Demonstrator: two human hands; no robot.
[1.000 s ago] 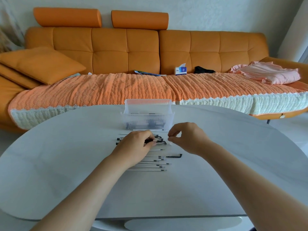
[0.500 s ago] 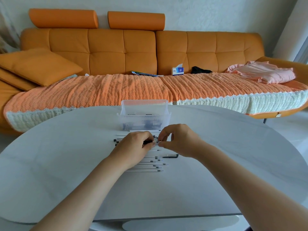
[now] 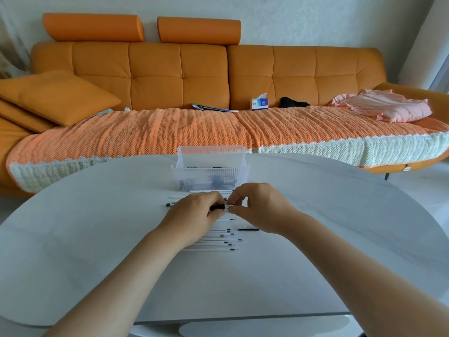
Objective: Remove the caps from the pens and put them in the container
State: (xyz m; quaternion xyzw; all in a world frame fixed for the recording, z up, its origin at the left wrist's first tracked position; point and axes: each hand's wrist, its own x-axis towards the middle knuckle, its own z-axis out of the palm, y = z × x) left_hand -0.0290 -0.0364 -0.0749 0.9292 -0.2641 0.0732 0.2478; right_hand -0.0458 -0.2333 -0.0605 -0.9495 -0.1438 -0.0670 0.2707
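Observation:
Both hands meet over the middle of the white table (image 3: 97, 251). My left hand (image 3: 194, 215) grips a pen (image 3: 217, 207) by its dark section. My right hand (image 3: 257, 207) pinches the clear cap end of the same pen between thumb and fingers. Just behind the hands stands the clear ribbed plastic container (image 3: 211, 171), with dark pen parts lying in its bottom. Several thin white pens (image 3: 218, 242) lie in a row on the table under and in front of the hands. A few more pens (image 3: 170, 204) stick out to the left of my left hand.
A single dark pen piece (image 3: 247, 229) lies apart, below my right wrist. An orange sofa (image 3: 179, 76) with a knitted throw runs behind the table. It holds a cushion (image 3: 56, 96), a tissue box (image 3: 260, 103) and pink clothing (image 3: 386, 109).
My right hand has moved left from being apart and now pinches the end of the pen that my left hand holds. The camera has shifted slightly.

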